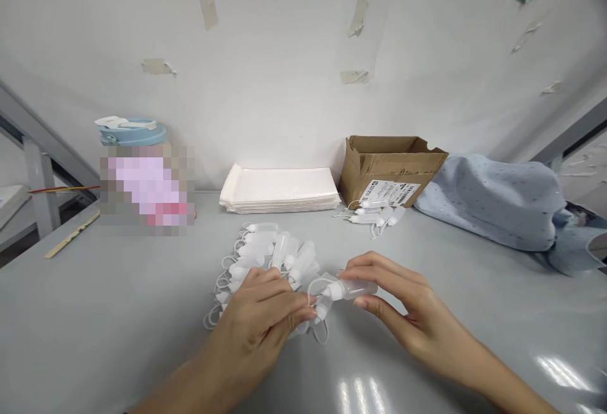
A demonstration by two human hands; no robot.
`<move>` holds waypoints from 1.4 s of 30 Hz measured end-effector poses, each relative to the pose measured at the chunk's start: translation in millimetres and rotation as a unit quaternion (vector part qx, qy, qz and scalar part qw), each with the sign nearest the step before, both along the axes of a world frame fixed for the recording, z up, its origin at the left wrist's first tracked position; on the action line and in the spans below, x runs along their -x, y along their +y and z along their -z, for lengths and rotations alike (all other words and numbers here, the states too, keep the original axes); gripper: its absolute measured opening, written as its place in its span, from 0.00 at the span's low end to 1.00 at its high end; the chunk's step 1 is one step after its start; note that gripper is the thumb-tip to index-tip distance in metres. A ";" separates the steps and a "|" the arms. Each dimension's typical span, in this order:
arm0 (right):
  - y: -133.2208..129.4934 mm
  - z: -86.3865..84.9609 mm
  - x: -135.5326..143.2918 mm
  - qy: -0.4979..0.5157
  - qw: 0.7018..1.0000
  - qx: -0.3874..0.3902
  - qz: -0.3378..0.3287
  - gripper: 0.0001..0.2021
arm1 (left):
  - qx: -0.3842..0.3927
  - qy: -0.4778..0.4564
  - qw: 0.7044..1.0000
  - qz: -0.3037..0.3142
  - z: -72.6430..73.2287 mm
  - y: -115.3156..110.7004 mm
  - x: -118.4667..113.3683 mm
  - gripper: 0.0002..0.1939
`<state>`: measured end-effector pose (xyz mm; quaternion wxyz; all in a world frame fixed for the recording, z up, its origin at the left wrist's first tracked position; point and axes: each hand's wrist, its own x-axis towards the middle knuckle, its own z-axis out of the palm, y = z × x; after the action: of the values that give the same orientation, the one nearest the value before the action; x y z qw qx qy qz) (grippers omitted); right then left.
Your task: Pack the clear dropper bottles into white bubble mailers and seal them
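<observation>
My right hand [403, 300] holds a small translucent dropper bottle [358, 289] between thumb and fingers, its white nozzle facing left. A thin white looped strap runs from its neck to my left hand [265, 313], whose thumb and index finger pinch together at the loop's end; any cap there is hidden. Just under the held bottle lies another small bottle [323, 308], tilted, with strap loops beside it. Beyond and left of my left hand spreads a group of similar dropper bottles [256, 248], several with looped straps, partly covered by the hand.
A stack of white padded envelopes [284, 189] lies by the wall. To its right stands an open cardboard box [389, 167], with several more bottles [370, 217] before it. Light blue cloth [493, 199] fills the back right. A blue-lidded container [133, 133] and blurred pink item [152, 186] are left.
</observation>
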<state>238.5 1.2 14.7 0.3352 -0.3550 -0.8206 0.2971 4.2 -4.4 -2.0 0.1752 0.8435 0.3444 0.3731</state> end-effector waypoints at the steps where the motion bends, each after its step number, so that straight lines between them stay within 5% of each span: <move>1: -0.3 0.1 -0.2 0.000 1.000 0.001 -0.003 0.16 | 0.000 -0.003 1.000 0.006 -0.3 0.3 -0.2 0.08; 12: -2.2 -2.1 -2.2 0.015 1.000 0.010 -0.022 0.18 | 0.072 0.020 0.997 0.026 -10.9 -4.7 -1.0 0.11; 42: -5.2 -5.1 1.2 0.036 0.999 -0.003 -0.013 0.18 | 0.061 -0.026 0.997 0.025 -12.2 -6.8 -1.7 0.10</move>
<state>237.4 -4.0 19.9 0.3614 -0.3329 -0.8134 0.3113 5.9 -11.2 10.2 0.2444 0.8295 0.3410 0.3686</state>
